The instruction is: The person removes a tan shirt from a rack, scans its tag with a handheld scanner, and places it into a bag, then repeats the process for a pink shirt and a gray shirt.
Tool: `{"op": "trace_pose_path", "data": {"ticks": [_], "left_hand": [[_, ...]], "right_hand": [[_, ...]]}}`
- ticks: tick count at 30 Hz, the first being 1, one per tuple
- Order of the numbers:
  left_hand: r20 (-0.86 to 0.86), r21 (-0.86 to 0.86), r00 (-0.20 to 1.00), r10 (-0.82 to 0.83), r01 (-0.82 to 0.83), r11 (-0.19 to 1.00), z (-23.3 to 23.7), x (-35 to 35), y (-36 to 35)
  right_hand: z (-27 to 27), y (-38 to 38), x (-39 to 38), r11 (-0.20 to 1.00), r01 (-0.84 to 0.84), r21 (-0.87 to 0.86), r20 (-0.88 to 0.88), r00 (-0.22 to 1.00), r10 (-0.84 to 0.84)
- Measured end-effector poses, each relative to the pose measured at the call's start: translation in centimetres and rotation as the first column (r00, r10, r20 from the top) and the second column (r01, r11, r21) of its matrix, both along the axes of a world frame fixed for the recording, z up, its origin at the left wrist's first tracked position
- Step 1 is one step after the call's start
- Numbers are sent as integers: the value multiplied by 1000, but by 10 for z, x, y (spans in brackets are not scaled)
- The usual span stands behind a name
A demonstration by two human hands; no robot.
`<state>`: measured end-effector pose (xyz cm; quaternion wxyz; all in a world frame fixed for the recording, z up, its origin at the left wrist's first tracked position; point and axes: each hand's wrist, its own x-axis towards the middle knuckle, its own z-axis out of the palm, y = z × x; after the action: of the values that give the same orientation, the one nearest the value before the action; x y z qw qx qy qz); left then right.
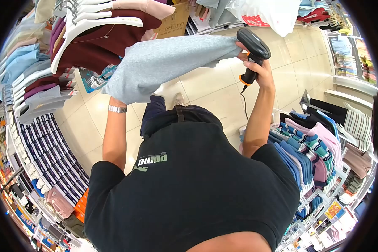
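Observation:
A light grey-blue garment point(155, 63) is stretched between my two hands. My right hand point(260, 69) is closed round the handle of a black barcode scanner point(254, 48) with orange trim, and its fingers also touch the garment's right end. A cable hangs down from the scanner's handle. On the left, my left hand point(116, 102) is mostly hidden under the garment's lower left corner; only a bit near the wrist shows, above a silver watch point(117, 109).
Dark red garments point(98, 40) on white hangers point(101, 23) hang at the upper left. A cardboard box point(172, 21) and a white plastic bag point(266, 12) are at the top. Racked shirts point(298, 151) stand at the right, above a tiled floor point(206, 86).

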<state>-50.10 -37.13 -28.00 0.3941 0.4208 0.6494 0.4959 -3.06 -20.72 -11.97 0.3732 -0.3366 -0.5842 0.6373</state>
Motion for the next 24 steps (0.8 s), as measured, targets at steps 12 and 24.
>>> {"op": "trace_pose_path", "data": {"ticks": [12,24], "left_hand": [[486,176,825,-289,231,957,75,85,45],[400,147,802,-443,422,895,106,99,71]], "right_hand": [[54,-3,-51,932,-347,-103,-581,781,227],[36,-13,-65,966,-221,-132,-436,888,144]]}}
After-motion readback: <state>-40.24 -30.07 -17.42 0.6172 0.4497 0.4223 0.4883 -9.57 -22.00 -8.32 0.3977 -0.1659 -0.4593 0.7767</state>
